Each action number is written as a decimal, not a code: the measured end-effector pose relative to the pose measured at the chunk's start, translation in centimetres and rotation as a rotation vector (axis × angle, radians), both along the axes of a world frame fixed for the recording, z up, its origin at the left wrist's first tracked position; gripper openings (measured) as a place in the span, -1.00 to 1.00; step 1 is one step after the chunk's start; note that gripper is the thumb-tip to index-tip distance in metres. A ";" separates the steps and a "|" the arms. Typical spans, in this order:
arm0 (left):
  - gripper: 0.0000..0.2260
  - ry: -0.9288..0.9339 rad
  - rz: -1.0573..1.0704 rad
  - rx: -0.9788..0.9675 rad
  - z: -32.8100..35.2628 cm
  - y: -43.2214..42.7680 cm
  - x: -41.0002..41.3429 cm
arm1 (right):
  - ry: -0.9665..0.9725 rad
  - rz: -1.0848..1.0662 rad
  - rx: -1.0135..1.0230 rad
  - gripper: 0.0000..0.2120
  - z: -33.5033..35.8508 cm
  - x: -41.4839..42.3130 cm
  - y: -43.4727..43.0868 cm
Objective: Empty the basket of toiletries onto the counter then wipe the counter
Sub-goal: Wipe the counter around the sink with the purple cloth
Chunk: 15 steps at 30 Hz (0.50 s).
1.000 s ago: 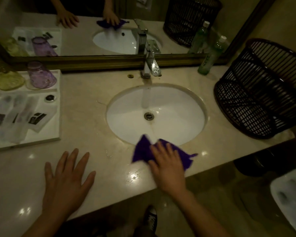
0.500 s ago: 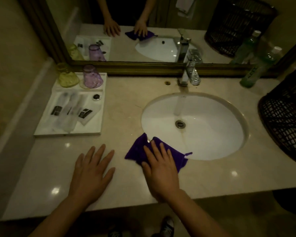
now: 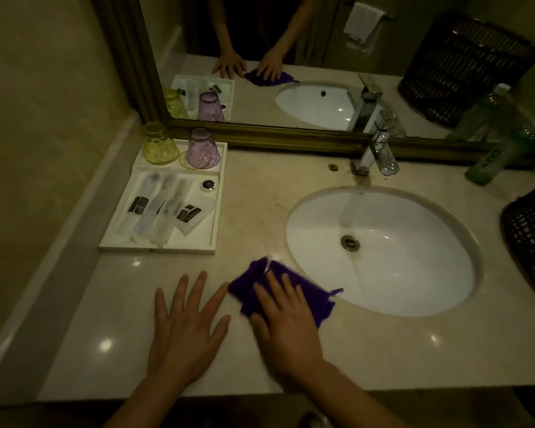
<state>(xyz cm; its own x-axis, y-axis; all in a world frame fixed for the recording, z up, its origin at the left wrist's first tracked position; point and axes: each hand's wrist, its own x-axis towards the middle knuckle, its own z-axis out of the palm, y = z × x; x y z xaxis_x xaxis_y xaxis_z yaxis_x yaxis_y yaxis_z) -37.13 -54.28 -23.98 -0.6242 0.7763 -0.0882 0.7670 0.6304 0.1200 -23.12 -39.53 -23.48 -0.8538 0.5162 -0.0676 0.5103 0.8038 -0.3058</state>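
Beige bathroom counter (image 3: 383,350), purple cloth (image 3: 320,299) pressed under right hand (image 3: 286,329).
Right fingers are laid straight and flat on the cloth, not curled round it; the cloth is set at the front-left rim of the sink (image 3: 399,267). Left hand (image 3: 183,329) is spread flat on bare counter just beside the cloth, nothing held. Dark basket (image 3: 531,239) is seen at the right edge.

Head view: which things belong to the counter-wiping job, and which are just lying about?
Job: purple cloth, right hand pressing it, left hand flat on the counter, basket.
Lying about: white tray, yellow cup, purple cup, green bottle, tap.
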 end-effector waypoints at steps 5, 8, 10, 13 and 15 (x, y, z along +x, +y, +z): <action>-0.48 0.014 -0.019 0.000 -0.4 -0.2 -0.2 | -0.043 0.260 0.057 -0.49 -0.9 3.6 0.1; -0.50 0.000 -0.029 -0.013 -0.2 -0.1 -1.4 | -0.002 0.016 0.000 -0.49 0.6 -1.2 2.9; -0.50 0.002 -0.052 -0.034 0.0 -0.1 -1.9 | 0.001 -0.072 -0.045 -0.49 1.1 -4.0 2.6; -0.48 -0.011 -0.073 -0.037 0.0 -0.4 -2.1 | -0.003 0.022 -0.029 -0.49 0.3 -2.5 -0.9; -0.47 0.000 -0.090 -0.020 -0.1 -0.6 -2.2 | -0.018 0.134 0.023 -0.51 -0.5 1.3 -2.6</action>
<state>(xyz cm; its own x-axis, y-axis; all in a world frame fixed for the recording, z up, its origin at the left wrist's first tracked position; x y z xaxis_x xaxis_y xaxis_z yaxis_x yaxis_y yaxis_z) -39.28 -54.90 -24.07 -0.5516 0.8275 -0.1046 0.8208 0.5608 0.1084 -21.83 -42.11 -23.96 -0.9138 0.3995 -0.0733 0.4034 0.8718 -0.2780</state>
